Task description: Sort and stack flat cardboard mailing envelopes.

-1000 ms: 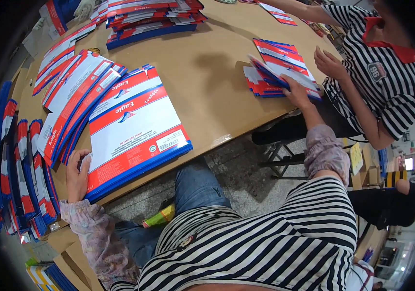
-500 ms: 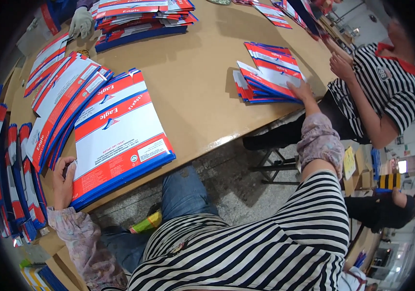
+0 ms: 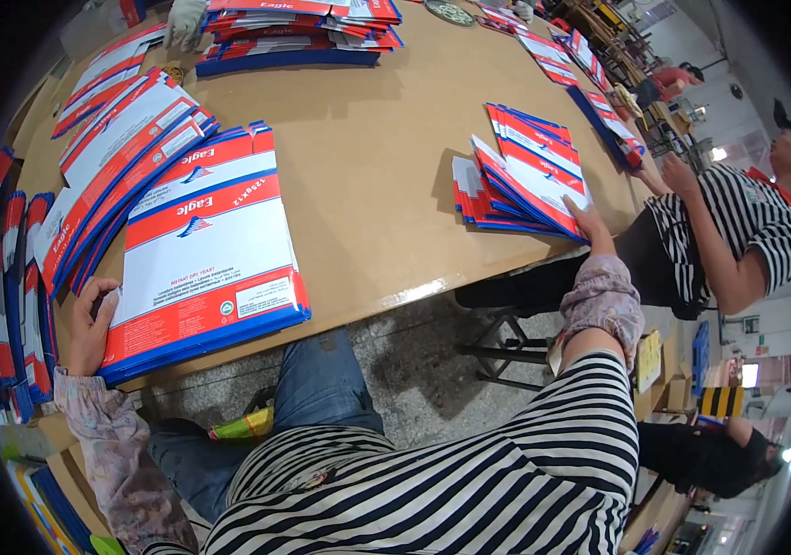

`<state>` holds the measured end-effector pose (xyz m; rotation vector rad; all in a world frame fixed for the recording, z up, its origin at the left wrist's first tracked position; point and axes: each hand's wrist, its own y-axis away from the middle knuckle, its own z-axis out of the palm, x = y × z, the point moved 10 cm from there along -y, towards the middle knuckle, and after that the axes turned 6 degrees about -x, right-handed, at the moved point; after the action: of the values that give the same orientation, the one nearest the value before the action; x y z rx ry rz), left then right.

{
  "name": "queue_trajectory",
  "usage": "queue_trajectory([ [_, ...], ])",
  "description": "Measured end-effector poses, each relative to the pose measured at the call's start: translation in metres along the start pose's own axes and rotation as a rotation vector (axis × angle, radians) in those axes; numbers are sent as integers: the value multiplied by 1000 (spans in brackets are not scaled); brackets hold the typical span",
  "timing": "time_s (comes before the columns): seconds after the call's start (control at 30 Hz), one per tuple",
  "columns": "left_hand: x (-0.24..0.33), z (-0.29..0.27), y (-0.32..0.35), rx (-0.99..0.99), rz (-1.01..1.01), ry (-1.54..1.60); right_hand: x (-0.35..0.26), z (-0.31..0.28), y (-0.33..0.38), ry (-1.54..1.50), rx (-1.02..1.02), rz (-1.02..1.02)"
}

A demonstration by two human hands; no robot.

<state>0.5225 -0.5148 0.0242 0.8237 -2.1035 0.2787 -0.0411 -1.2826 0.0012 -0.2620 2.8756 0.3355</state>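
A stack of flattened red, white and blue cartons [image 3: 206,250] lies at the near left of the table, close to its front edge. My left hand [image 3: 92,324] is at the stack's lower left corner, its fingers curled against the side. To the right, a smaller, uneven pile of the same flat cartons [image 3: 530,180] lies with its top pieces fanned and slightly raised. My right hand [image 3: 592,227] grips the near right corner of this pile, fingers on the top carton and the thumb mostly hidden.
More flat cartons [image 3: 127,157] lie fanned beside the left stack. A tall carton pile [image 3: 294,37] stands at the far side, near a gloved hand [image 3: 185,20] of another person. A co-worker in stripes [image 3: 729,222] sits at the right. Upright cartons [image 3: 12,296] line the left edge.
The whole view has shifted, so the right pile sits lower and the left stack further left. Both hands stay at the same cartons. The co-worker's head and arms have moved.
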Motion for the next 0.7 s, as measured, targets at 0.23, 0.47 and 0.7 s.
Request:
queue_trajectory([
  [0.23,-5,-11,9,13,-37,-72,-18,25,-7,-100,-179,-79],
  [0.47,-4,-10,6,-4,-41,-92,6,23,-16,-153,-59,-22],
  [0.7,-3,-9,4,3,-12,-125,-7,20,8,152,-41,94],
])
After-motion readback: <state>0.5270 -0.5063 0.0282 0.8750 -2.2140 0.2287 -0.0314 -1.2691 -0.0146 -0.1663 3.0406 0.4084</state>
